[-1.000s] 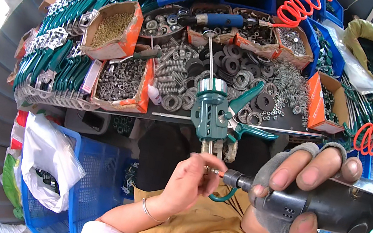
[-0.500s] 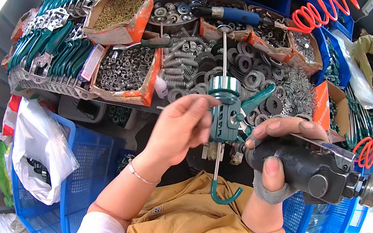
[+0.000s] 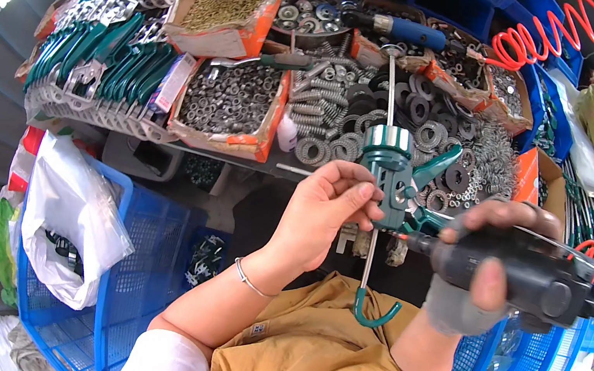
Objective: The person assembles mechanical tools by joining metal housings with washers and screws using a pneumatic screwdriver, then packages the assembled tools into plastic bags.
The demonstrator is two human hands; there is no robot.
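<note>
A green metal assembly [image 3: 394,190] with a silver collar stands upright in front of me. A steel rod [image 3: 391,95] runs through it and ends below in a green hook [image 3: 374,316]. At its left side, my left hand [image 3: 330,211] has thumb and fingers pinched together, with the fingertips at the housing. Whatever lies between them is hidden. My right hand [image 3: 482,275], slightly blurred and partly wrapped in grey cloth, grips a black power driver [image 3: 514,273]. The driver lies sideways, its narrow tip pointing left at the assembly's lower right side; whether they touch, I cannot tell.
Behind the assembly, the bench holds loose springs [image 3: 319,103], dark washers [image 3: 416,109] and a box of small metal rings [image 3: 228,103]. Green levers [image 3: 70,61] are stacked at the left. Blue crates [image 3: 140,277] flank me. A red coiled hose [image 3: 541,42] hangs at upper right.
The whole scene has shifted right in view. My left fingers, blurred before, are now pinched at the housing. The driver sits slightly farther from the assembly, with its reddish tip showing.
</note>
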